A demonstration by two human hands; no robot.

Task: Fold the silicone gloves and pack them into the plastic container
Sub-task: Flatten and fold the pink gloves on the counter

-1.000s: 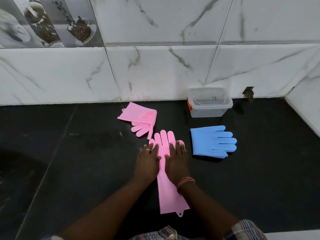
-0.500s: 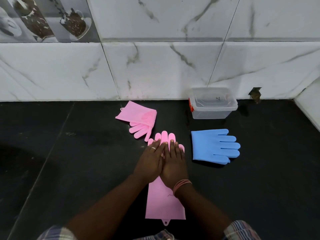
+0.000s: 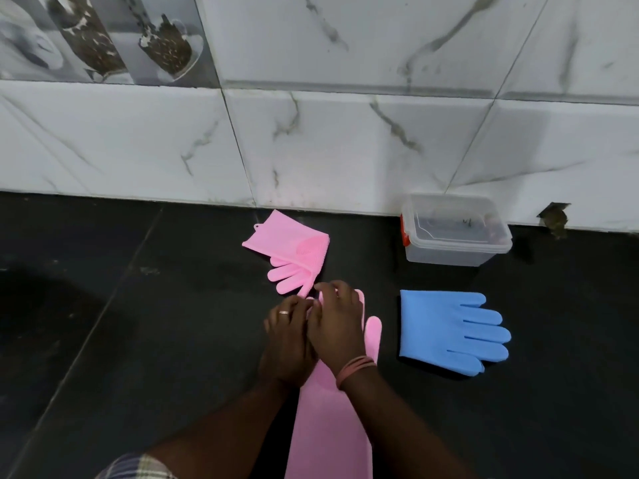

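Note:
A long pink silicone glove lies flat on the black counter, cuff toward me. My left hand and my right hand sit side by side over its finger end, fingers curled onto the glove's fingertips; only its thumb shows at the right. A second pink glove, folded over, lies just beyond my hands. A blue glove rests flat to the right, fingers pointing right. The clear plastic container with a red clip stands open against the wall, behind the blue glove.
The white marble-tiled wall runs along the back of the counter. A small dark hole or chip marks the wall base right of the container. A seam crosses the black counter at the left.
My hands slid from flat on the glove's palm up to its fingertips and curled there. The view has shifted closer, and the glove's cuff now runs off the bottom edge.

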